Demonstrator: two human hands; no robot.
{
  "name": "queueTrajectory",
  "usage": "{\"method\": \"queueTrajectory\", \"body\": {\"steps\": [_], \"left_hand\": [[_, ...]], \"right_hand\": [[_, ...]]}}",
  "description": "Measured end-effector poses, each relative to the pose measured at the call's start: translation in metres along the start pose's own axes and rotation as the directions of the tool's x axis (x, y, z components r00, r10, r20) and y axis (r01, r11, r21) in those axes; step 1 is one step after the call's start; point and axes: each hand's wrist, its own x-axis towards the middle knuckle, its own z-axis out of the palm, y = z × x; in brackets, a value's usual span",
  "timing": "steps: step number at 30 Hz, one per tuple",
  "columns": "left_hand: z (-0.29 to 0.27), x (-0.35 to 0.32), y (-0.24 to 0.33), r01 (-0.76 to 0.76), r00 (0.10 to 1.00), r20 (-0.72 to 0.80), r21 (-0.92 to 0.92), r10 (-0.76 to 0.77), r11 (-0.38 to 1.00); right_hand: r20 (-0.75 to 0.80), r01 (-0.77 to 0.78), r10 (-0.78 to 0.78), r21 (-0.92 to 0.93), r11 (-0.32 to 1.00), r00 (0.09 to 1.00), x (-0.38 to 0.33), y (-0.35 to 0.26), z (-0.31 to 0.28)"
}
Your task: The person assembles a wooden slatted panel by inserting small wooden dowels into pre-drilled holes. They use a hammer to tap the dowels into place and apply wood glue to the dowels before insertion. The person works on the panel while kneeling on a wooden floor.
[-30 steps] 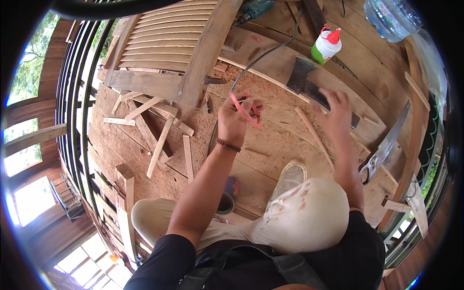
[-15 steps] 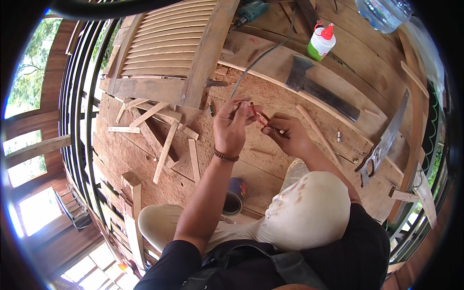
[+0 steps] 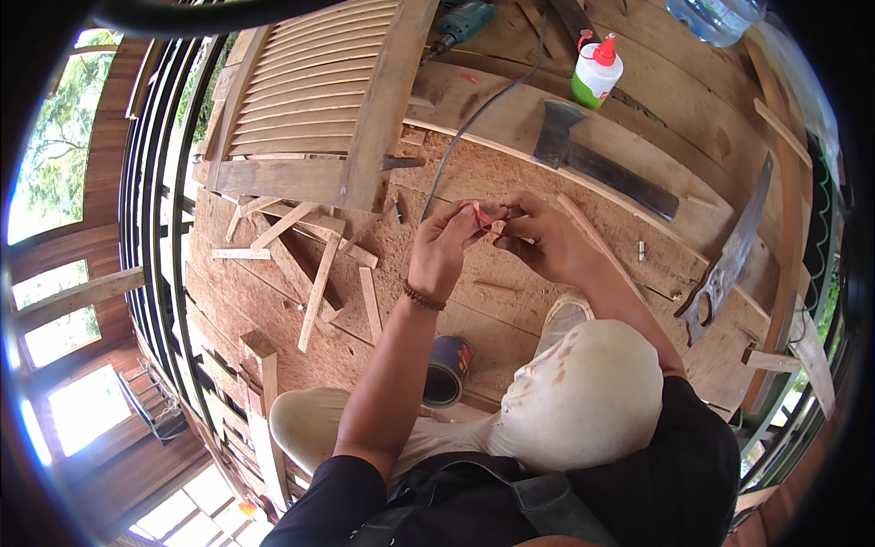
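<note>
In front of my knees, both hands meet over the wooden boards. Between the fingertips of my left hand is a small red, thin, crumpled piece; its kind is unclear. My right hand pinches the other side of this piece, its fingers curled and partly hiding it. By the right fingertips a small tan bit shows, too small to name. Beaded bracelet circles my left wrist. Below the hands a dark cylindrical can lies next to my leg.
A louvred wooden panel and wood offcuts lie left. Beyond the hands are a drill, a cable, a hatchet and a glue bottle. A handsaw and a pale strip are at right.
My hands have drawn closer together around the red piece, and less of it shows. The right fingers have shifted toward the left hand. The view has moved slightly.
</note>
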Motion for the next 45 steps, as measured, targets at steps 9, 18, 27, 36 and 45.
{"method": "queueTrajectory", "body": {"steps": [9,18,27,36,45], "left_hand": [[-0.003,0.0,-0.007,0.042,0.998,0.04,-0.098,-0.039,0.994],[0.015,-0.003,-0.015,-0.107,0.993,0.066,0.13,0.099,0.986],[0.006,0.002,-0.021,-0.101,0.981,-0.168,0.005,0.1,0.995],[-0.004,0.001,-0.026,-0.037,0.995,-0.094,-0.26,0.013,0.965],[-0.01,0.002,-0.011,-0.415,0.86,0.193,0.804,0.473,0.426]], "right_hand": [[0.06,0.001,-0.003,0.026,1.0,0.998,0.003,0.012,-0.012],[-0.078,-0.045,0.04,-0.056,0.997,0.996,0.002,0.017,-0.002],[-0.144,-0.314,0.35,0.223,0.923,0.926,-0.005,-0.003,0.011],[-0.087,-0.186,0.192,0.073,0.98,0.978,-0.004,0.013,0.005],[0.182,-0.187,0.215,-0.162,0.969,0.959,0.007,0.006,-0.018]]}}
